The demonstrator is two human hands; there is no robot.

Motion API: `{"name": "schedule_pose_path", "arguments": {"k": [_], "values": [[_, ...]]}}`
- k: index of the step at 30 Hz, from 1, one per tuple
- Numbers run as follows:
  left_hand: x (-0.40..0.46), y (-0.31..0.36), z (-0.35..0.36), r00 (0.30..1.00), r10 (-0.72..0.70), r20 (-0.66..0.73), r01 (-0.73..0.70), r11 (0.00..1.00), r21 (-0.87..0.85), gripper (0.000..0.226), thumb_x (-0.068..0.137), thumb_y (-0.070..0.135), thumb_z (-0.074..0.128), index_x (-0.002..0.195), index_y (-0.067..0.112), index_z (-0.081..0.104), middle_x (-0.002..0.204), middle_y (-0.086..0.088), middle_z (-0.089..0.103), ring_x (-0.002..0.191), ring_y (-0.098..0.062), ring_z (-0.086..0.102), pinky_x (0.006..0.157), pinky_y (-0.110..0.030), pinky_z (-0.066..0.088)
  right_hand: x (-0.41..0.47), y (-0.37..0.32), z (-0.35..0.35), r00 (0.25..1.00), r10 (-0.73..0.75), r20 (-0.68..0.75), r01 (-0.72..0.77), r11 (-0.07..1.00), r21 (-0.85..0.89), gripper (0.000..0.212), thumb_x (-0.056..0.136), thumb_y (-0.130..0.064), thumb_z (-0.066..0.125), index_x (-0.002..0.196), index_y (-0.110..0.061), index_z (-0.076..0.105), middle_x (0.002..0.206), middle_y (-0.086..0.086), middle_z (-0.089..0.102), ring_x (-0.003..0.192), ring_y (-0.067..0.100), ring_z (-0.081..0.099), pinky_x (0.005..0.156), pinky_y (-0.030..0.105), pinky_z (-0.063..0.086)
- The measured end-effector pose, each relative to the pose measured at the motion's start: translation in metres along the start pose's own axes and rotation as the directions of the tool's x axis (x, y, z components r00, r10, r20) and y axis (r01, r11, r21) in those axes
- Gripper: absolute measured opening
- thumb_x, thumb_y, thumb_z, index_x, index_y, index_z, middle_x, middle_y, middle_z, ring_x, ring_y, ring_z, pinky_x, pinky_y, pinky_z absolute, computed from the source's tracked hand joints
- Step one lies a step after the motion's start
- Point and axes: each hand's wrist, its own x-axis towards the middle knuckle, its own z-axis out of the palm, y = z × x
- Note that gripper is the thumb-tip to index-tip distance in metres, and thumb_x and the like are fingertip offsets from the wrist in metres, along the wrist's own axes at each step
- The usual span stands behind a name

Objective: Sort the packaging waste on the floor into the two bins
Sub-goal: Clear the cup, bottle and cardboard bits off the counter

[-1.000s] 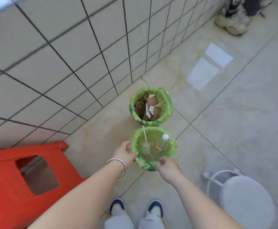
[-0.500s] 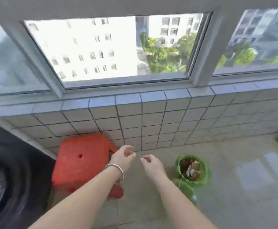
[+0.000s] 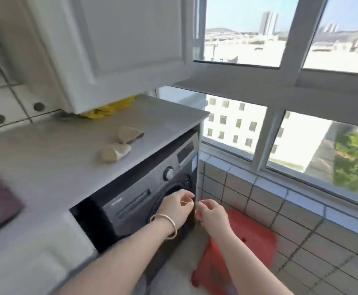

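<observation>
Risk: view up on washer and counter, floor & 2 bins out of frame; leftover waste could get missed or put in wrong bin, esp. w/ motion blur.

L hand: fingers loosely curled, thumb near forefinger, holds nothing. R hand: same, half-curled, empty. Hands near each other, not touching, over red stool.
</observation>
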Motion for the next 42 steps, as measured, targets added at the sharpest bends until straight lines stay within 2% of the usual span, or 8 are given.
{"name": "schedule_pose_path", "arguments": {"k": [3,7,11,16,20,27,33,42], "values": [[0.002,-0.036,-0.072,0.992,-0.047,-0.121,0.047,0.999,-0.005,0.019,0.088,0.021,0.058,0.105,0.023,0.066,0.102,0.006,0.07,0.097,-0.011,0.064,0.092,-0.024,0.048,0.0,-0.045,0.067,0.993,-0.102,0.051,0.104,0.994,-0.021,0.011,0.086,-0.03,0.055,0.087,-0.028,0.065,0.087,-0.001,0.071,0.085,0.021,0.067,0.08,0.04,0.056],[0.004,-0.066,-0.147,0.964,-0.064,-0.257,0.06,0.998,-0.023,0.017,0.087,0.021,0.059,0.102,0.023,0.067,0.101,0.007,0.069,0.085,-0.006,0.06,0.082,-0.017,0.045,0.0,-0.099,0.124,0.973,-0.22,0.074,0.225,0.973,-0.058,0.021,0.092,-0.025,0.048,0.107,-0.022,0.062,0.098,-0.002,0.064,0.086,0.016,0.059,0.061,0.02,0.044],[0.016,-0.079,-0.189,0.947,-0.063,-0.316,0.064,0.998,-0.007,0.017,0.087,0.023,0.058,0.101,0.024,0.067,0.101,0.007,0.07,0.089,-0.009,0.063,0.083,-0.018,0.047,0.014,-0.136,0.162,0.944,-0.307,0.119,0.319,0.942,-0.103,0.025,0.091,-0.025,0.048,0.112,-0.021,0.062,0.105,0.001,0.068,0.093,0.019,0.063,0.073,0.026,0.047],[0.056,-0.085,-0.208,0.942,-0.034,-0.334,0.064,0.995,0.079,0.021,0.084,0.026,0.059,0.104,0.025,0.065,0.113,0.002,0.064,0.104,-0.018,0.061,0.093,-0.03,0.048,0.044,-0.162,0.186,0.923,-0.344,0.171,0.371,0.914,-0.164,0.024,0.092,-0.024,0.048,0.111,-0.02,0.062,0.105,0.001,0.068,0.088,0.018,0.064,0.069,0.026,0.046],[0.094,-0.087,-0.207,0.952,-0.026,-0.304,0.107,0.962,0.251,0.038,0.08,0.03,0.062,0.118,0.03,0.057,0.125,0.001,0.048,0.12,-0.023,0.043,0.1,-0.03,0.041,0.078,-0.184,0.189,0.885,-0.425,0.19,0.463,0.846,-0.265,0.024,0.091,-0.021,0.048,0.111,-0.018,0.062,0.104,0.001,0.067,0.086,0.018,0.056,0.071,0.025,0.04],[0.143,-0.085,-0.193,0.942,-0.105,-0.318,0.219,0.911,0.35,0.065,0.068,0.056,0.067,0.126,0.036,0.044,0.135,0.004,0.031,0.129,-0.022,0.029,0.103,-0.035,0.04,0.157,-0.21,0.195,0.832,-0.524,0.181,0.533,0.668,-0.52,0.04,0.083,-0.027,0.056,0.122,-0.022,0.05,0.128,0.002,0.047,0.121,0.023,0.039,0.093,0.032,0.04],[0.162,-0.094,-0.191,0.939,-0.138,-0.315,0.259,0.887,0.383,0.054,0.07,0.049,0.065,0.12,0.031,0.051,0.127,0.002,0.044,0.124,-0.025,0.037,0.101,-0.03,0.04,0.2,-0.218,0.209,0.856,-0.414,0.308,0.502,0.53,-0.683,0.091,0.072,-0.059,0.061,0.145,-0.022,0.021,0.144,0.008,0.032,0.133,0.03,0.028,0.107,0.039,0.028],[0.165,-0.109,-0.203,0.952,-0.067,-0.3,0.176,0.919,0.353,0.057,0.065,0.042,0.07,0.12,0.037,0.054,0.126,0.01,0.042,0.114,-0.015,0.052,0.097,-0.021,0.042,0.213,-0.216,0.228,0.908,-0.239,0.343,0.418,0.558,-0.717,0.106,0.07,-0.057,0.064,0.149,-0.017,0.006,0.144,0.01,0.028,0.136,0.03,0.022,0.111,0.037,0.029]]}}
